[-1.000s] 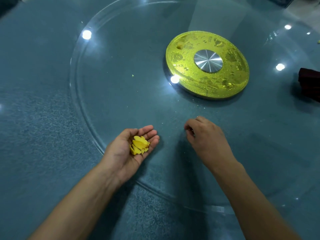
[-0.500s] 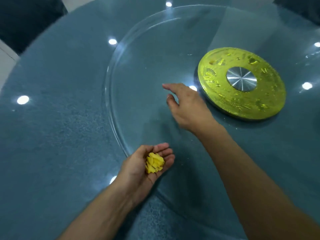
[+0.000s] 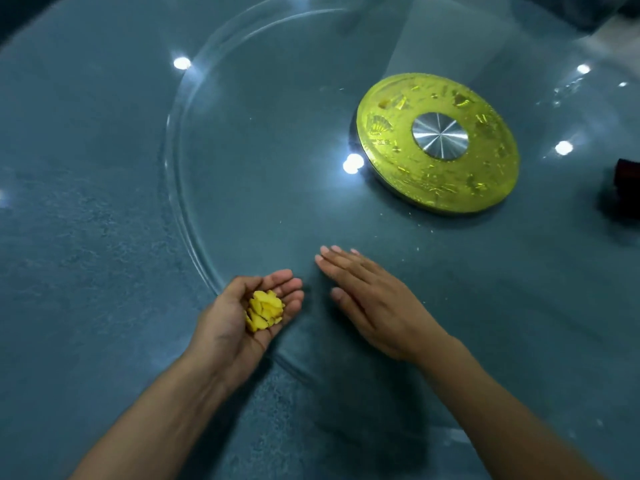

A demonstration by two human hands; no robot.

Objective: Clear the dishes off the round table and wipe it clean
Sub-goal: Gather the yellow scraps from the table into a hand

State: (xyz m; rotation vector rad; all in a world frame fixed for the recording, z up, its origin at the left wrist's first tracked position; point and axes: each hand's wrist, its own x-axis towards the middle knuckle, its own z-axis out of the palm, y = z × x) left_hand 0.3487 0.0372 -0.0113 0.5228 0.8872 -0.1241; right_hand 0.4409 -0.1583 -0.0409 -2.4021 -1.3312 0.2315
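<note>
A dark red thing (image 3: 628, 178) is cut off by the right edge. Pale specks (image 3: 417, 249) on the surface (image 3: 86, 237) are too small to identify.

two bare forearms, apparently no sleeves

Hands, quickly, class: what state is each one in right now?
Left hand: cupped palm up, holding yellow scraps.
Right hand: open, fingers straight, palm down over the glass turntable, holding nothing.

The tabletop (image 3: 86, 237) looks mottled blue-grey under glossy clear glass; the yellow hub (image 3: 408, 168) carries a brushed-metal centre disc (image 3: 440, 136).
</note>
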